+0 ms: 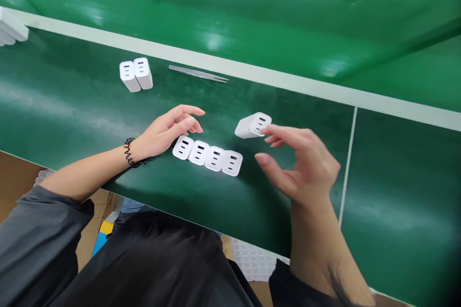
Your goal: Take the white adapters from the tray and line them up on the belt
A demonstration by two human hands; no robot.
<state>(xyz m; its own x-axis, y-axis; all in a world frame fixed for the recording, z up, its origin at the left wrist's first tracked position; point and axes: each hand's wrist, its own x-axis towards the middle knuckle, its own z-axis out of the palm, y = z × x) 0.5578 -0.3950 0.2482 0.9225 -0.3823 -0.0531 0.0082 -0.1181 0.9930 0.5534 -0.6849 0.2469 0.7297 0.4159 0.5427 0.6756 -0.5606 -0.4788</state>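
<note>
Several white chargers [215, 158] stand side by side in a row on the green table, their port faces up. Just behind the row's left end is my left hand [173, 127], with loosely bent fingers and nothing visible in them. A single white charger [248, 126] is apart from the row, further back and to the right, and looks tilted in view. My right hand [300, 160] is beside it, thumb and fingers spread, the index fingertip overlapping its port face; whether they touch I cannot tell.
Two more white chargers [136, 76] stand together at the back left. Metal tweezers [198, 73] lie near the pale rail [252, 68]. White blocks [12, 28] sit at the far left edge. A clear plastic tray [252, 259] shows below the table's front edge.
</note>
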